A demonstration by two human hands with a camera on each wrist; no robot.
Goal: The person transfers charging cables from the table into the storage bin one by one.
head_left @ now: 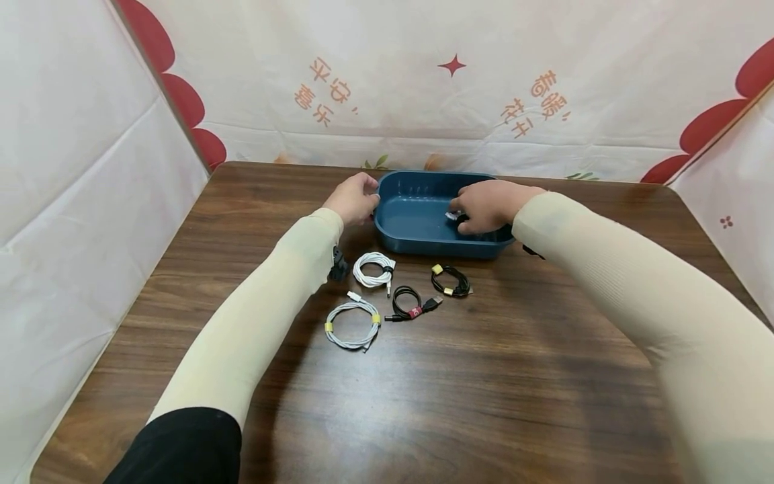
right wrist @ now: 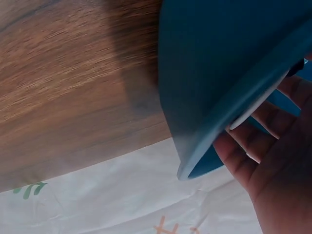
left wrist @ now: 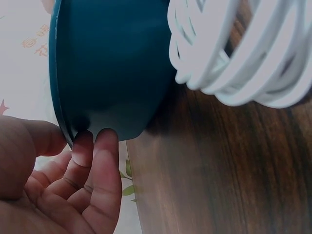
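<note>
A dark blue plastic basin (head_left: 423, 247) stands near the table's back edge. At its left end my left hand (head_left: 353, 198) pinches the rim, thumb over the edge and fingertips against the outer wall (left wrist: 112, 63). My right hand (head_left: 486, 205) reaches down inside the basin's right half. Its fingers hold a white cable (right wrist: 258, 105) with a black part, mostly hidden by the hand and rim. In front of the basin lie a coiled white cable (head_left: 357, 271) with a black tie and a black coiled cable (head_left: 462, 284) with yellow ties.
Closer in lie a grey-white coiled cable (head_left: 353, 344) with yellow ties and a short black USB cable (head_left: 404, 292) with a red tie. The brown wooden table (head_left: 484, 403) meets a white printed cloth (head_left: 393, 81) at the back and sides.
</note>
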